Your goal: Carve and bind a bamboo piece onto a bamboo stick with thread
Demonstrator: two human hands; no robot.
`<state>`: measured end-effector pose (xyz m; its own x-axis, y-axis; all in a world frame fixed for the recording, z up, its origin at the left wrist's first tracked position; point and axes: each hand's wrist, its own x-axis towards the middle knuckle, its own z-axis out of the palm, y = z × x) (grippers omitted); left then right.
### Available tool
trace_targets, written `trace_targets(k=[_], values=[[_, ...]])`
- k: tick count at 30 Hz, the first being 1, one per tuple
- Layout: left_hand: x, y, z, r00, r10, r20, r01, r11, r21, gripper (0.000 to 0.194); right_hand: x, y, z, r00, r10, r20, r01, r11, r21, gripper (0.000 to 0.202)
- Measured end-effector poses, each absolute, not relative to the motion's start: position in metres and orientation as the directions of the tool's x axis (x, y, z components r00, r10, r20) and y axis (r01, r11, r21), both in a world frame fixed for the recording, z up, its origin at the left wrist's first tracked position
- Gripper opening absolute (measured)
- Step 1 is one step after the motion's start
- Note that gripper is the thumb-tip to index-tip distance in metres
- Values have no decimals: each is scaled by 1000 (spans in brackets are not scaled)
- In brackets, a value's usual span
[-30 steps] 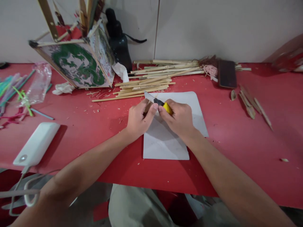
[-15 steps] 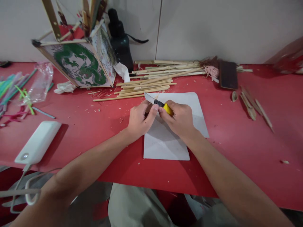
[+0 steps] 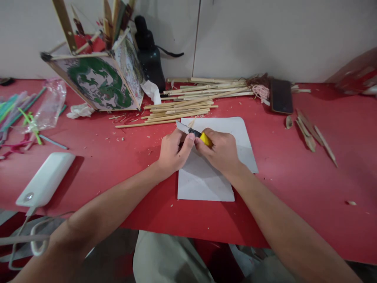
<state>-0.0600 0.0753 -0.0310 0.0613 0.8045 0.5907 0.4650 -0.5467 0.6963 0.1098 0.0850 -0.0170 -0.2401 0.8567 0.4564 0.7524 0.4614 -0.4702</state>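
Head view: right hand (image 3: 222, 151) clenched around a yellow utility knife (image 3: 196, 133), blade angled away from the body. Left hand (image 3: 172, 151) pinches a thin bamboo sliver (image 3: 191, 123) beside the blade, steadying it over white paper (image 3: 206, 181).

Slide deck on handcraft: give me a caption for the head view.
Right hand grips a yellow utility knife, left hand steadying beside it, over white paper.

A matt red surface (image 3: 294, 165) carries a smooth white paper sheet (image 3: 206, 181) and pale, rough-cut wooden sticks (image 3: 182, 108). The yellow plastic utility knife (image 3: 196, 134) shows a bare metal blade. The white power bank (image 3: 44, 179) looks smooth, glossy plastic.
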Motion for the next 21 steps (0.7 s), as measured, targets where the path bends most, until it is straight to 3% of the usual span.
trace_targets(k=[21], values=[[-61, 77, -31, 65, 793, 606, 426, -571, 702, 36, 112, 86, -18, -218, 855, 470, 751, 455, -479, 49]])
